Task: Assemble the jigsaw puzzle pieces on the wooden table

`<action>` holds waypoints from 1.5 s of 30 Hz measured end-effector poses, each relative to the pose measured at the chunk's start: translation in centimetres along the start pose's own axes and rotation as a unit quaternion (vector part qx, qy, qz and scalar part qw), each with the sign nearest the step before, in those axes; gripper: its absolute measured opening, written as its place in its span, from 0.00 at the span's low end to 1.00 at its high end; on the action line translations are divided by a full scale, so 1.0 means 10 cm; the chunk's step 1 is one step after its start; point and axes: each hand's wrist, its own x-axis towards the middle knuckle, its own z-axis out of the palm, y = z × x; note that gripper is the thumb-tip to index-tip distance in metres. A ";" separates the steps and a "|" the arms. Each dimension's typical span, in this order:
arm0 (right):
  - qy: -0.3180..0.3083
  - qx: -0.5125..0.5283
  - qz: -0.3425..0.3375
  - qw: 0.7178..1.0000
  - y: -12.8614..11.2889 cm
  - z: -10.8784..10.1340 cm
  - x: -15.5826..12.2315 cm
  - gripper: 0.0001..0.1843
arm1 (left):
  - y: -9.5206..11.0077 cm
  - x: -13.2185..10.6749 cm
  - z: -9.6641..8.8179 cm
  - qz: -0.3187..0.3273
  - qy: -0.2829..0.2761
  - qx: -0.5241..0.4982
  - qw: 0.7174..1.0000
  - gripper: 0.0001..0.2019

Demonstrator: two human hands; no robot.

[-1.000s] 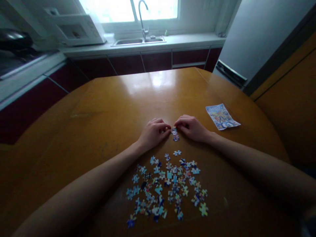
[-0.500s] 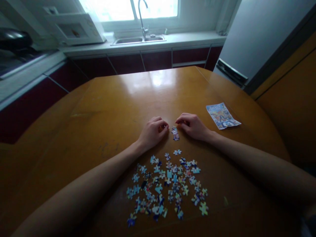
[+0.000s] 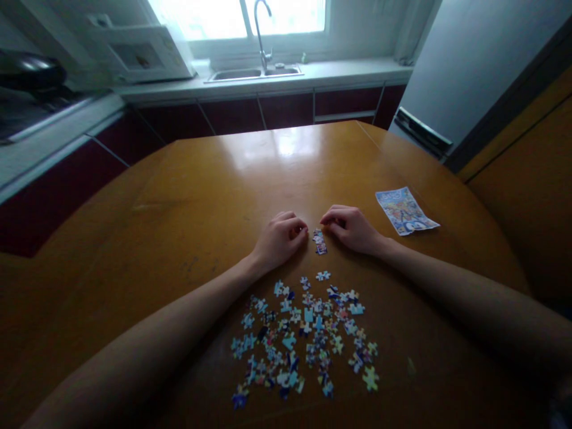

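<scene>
A short strip of joined jigsaw pieces [image 3: 320,241] lies on the table between my two hands. My left hand [image 3: 281,235] rests just left of it, fingers curled and thumb drawn in close to the index fingertip. On the other side, my right hand [image 3: 348,226] is bent the same way, its fingertips by the strip's upper end. Anything small pinched in either hand is hidden from me. Nearer to me spreads a loose heap of jigsaw pieces [image 3: 308,314], mostly blue, white and yellow. Two single pieces, one of them a pale jigsaw piece [image 3: 323,276], lie between heap and strip.
A creased picture sheet [image 3: 407,211] lies right of my right hand on the wooden table [image 3: 214,185]. Beyond the table's far edge stand a counter with a sink [image 3: 236,74] and faucet, a microwave-like white box [image 3: 143,53] and, at right, a refrigerator [image 3: 482,65].
The whole view has shifted slightly, so everything appears a little further right. Both hands and the joined strip keep nearly the same places relative to each other.
</scene>
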 end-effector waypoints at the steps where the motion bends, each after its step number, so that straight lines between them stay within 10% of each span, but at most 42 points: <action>1: 0.001 0.000 -0.001 1.000 0.00 0.00 0.00 0.10 | 0.00 0.00 0.00 -0.001 0.000 -0.001 1.000 0.07; 45: 0.074 0.008 0.011 0.997 -0.01 -0.03 0.00 0.12 | -0.04 0.01 0.02 -0.003 0.011 -0.018 1.000 0.07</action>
